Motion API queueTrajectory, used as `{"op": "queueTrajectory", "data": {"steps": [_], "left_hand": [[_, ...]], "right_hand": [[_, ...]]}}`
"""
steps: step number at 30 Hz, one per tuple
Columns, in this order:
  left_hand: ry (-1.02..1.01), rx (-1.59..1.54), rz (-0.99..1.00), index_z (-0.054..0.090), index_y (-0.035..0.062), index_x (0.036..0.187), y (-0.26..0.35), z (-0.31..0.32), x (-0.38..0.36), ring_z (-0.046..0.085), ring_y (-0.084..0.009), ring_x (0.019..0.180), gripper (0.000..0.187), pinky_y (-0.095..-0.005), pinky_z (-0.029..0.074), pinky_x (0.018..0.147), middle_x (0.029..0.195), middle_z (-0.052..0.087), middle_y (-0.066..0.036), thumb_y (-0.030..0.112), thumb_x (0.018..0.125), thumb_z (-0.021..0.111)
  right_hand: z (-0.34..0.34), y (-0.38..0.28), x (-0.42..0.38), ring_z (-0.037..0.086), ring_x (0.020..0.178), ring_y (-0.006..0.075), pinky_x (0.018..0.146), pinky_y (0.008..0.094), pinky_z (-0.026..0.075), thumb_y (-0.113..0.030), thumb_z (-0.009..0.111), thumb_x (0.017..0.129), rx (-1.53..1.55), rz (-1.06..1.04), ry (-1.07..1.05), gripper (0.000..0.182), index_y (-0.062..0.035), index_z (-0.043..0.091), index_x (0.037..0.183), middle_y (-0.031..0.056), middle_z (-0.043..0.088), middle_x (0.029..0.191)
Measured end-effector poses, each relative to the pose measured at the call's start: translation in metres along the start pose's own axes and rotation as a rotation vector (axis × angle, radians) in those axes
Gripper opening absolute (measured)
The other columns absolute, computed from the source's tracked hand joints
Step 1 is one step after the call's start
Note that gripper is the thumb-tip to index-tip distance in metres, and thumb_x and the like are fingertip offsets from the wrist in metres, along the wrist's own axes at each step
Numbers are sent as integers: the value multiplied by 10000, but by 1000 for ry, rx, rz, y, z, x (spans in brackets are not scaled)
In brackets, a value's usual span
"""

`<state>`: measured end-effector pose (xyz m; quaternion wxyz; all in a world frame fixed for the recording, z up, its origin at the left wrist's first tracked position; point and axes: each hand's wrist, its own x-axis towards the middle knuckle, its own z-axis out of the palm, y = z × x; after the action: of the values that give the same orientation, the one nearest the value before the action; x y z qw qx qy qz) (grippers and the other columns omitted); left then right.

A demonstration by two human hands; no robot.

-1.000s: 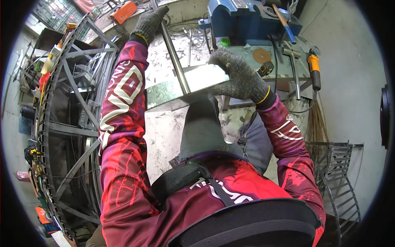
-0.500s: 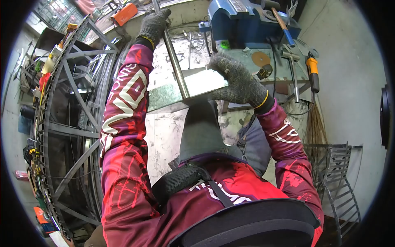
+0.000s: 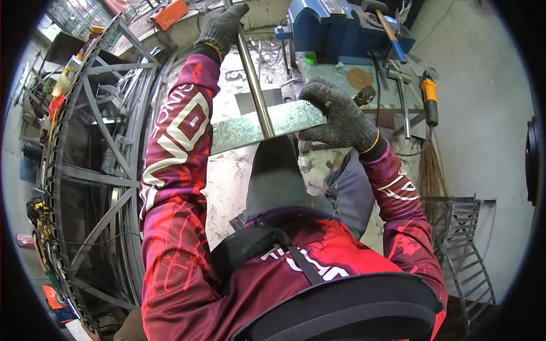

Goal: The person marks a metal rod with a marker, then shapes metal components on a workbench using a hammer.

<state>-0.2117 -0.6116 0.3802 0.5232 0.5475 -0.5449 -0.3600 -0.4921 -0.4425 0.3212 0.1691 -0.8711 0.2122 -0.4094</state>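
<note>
My left hand (image 3: 222,28), in a grey knit glove, is wrapped round the upper part of a shiny metal tube (image 3: 253,79). The tube slants down to a flat, galvanized-looking metal plate (image 3: 239,132), its lower end meeting the plate near the middle. At the plate's right end, my gloved right hand (image 3: 344,116) grips the edge, thumb below and fingers above. My left sleeve covers the plate's left end. Under the plate a trouser leg (image 3: 276,176) shows.
A blue bench vise (image 3: 335,37) stands at the upper right, with a blue-handled hammer (image 3: 391,40) on it. An orange-and-black power tool (image 3: 430,102) hangs beside a metal T-shaped bar (image 3: 404,102). Steel framing (image 3: 108,179) lines the left, and an orange case (image 3: 170,17) lies behind.
The plate has tilted, so its face appears narrower and the bright glare on it is gone. Both hands, the tube and the plate have shifted slightly right.
</note>
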Motion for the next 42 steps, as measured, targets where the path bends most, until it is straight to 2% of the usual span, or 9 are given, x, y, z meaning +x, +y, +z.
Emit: {"op": "queueTrajectory", "data": {"steps": [2,7,9,10,11,13,16,29,42], "left_hand": [[-8,-4,-1,625,42,903,-2,3,0,507,-144,637,386,-317,416,562,765,556,-34,414,878,728],[-28,85,36,633,51,905,0,7,1,530,-141,658,339,-314,423,570,769,575,-24,378,889,724],[-53,155,208,685,-15,909,-7,7,4,614,-204,614,441,-361,499,585,711,637,-116,423,928,637],[-70,611,652,692,0,946,-14,-3,3,639,-227,647,446,-370,517,621,727,645,-140,435,952,593],[-58,358,306,689,-2,998,-16,1,3,660,-264,664,465,-375,530,639,741,649,-164,447,952,578],[-23,399,563,658,-14,990,-37,-2,25,604,-226,580,477,-357,475,532,699,608,-137,454,928,593],[-83,33,-49,534,62,912,11,3,-17,579,-254,560,297,-420,531,507,704,518,-91,356,940,571],[-34,3,-5,589,21,855,-3,3,-12,539,-201,518,390,-363,435,480,639,546,-69,408,905,606],[-90,29,-35,537,68,882,1,0,-9,511,-184,544,339,-367,484,461,705,499,-45,396,919,617]], "right_hand": [[-3,-2,-3,591,1002,318,942,396,478,-279,928,659,8,61,-37,634,10,600,1117,166,591,1044],[9,13,-15,591,1013,367,925,461,475,-340,903,665,104,71,25,656,-7,606,1146,180,602,1040],[1,3,-11,598,1052,335,942,451,472,-329,896,690,112,161,-62,646,-5,610,1170,172,614,1094],[-6,-13,-2,598,1051,334,939,446,475,-328,875,717,146,176,-88,626,-11,607,1186,169,614,1102],[0,-7,-5,600,1041,321,927,438,482,-331,854,742,179,134,-54,612,-30,605,1214,160,612,1086],[4,4,-4,594,1005,250,891,411,494,-229,895,741,160,82,-36,549,-53,592,1164,107,598,1070],[1,2,-1,596,986,364,866,432,500,-341,889,687,-77,4,-38,619,-36,583,1131,157,590,1053],[0,-6,5,580,994,397,857,471,501,-344,851,703,-33,-29,-31,529,-8,604,1028,180,573,1016],[-20,-42,17,584,1092,395,953,495,475,-315,823,718,-234,65,-124,561,-62,622,1176,169,597,1137]]}}
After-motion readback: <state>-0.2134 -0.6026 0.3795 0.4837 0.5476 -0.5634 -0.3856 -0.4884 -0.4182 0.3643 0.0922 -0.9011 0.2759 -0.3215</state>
